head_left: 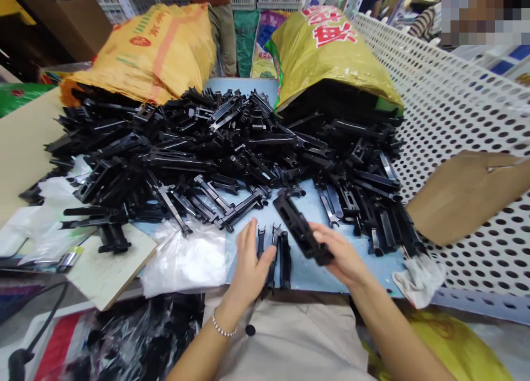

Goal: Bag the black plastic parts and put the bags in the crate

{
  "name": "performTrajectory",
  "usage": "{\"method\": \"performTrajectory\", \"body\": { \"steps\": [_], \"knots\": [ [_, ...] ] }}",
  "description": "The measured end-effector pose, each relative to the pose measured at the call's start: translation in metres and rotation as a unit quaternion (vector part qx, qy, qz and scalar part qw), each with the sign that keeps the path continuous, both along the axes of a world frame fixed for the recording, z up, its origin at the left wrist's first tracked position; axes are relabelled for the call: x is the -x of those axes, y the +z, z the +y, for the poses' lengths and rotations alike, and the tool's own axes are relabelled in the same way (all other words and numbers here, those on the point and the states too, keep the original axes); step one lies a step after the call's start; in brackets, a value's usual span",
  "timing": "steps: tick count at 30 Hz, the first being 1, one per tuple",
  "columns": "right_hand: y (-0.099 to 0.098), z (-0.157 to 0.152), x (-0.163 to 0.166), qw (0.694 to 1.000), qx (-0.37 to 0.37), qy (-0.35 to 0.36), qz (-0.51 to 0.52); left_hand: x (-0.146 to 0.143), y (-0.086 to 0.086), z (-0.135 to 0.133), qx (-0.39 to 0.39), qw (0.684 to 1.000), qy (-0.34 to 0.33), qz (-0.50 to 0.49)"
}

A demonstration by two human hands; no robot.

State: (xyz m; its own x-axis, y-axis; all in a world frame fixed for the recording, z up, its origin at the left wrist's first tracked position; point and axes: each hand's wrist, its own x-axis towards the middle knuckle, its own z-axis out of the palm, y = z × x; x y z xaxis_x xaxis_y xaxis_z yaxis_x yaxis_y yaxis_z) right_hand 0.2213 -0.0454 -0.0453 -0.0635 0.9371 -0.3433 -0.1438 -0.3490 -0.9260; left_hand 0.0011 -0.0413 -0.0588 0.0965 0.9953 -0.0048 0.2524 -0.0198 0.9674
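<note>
My right hand (337, 254) grips the lower end of a long black plastic part (300, 226) with slots along it, held tilted above the table. My left hand (250, 265) is beside a small row of similar black parts (285, 259) at the table's front edge. Its fingers stretch forward and its thumb is apart, reaching over the row's left side; whether it presses on them I cannot tell. Behind both hands spreads a big heap of black plastic parts (248, 141).
An orange woven sack (165, 55) and a yellow-green sack (331, 61) lie open toward the heap. Clear plastic bags (188, 259) lie left of my hands, beside a pale board (110, 265). A white perforated panel (455, 105) with brown cardboard (459, 199) borders the right. A person stands beyond.
</note>
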Motion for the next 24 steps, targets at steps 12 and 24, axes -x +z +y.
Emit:
{"method": "performTrajectory", "body": {
  "steps": [12, 24],
  "knots": [
    [0.017, 0.032, 0.03, 0.804, -0.407, 0.031, -0.433, -0.028, 0.039, -0.001, 0.283, 0.89, -0.073, -0.351],
    [-0.007, -0.015, 0.08, 0.699, -0.563, 0.134, -0.419, 0.004, 0.04, 0.014, 0.186, 0.949, 0.064, -0.246]
  ]
}}
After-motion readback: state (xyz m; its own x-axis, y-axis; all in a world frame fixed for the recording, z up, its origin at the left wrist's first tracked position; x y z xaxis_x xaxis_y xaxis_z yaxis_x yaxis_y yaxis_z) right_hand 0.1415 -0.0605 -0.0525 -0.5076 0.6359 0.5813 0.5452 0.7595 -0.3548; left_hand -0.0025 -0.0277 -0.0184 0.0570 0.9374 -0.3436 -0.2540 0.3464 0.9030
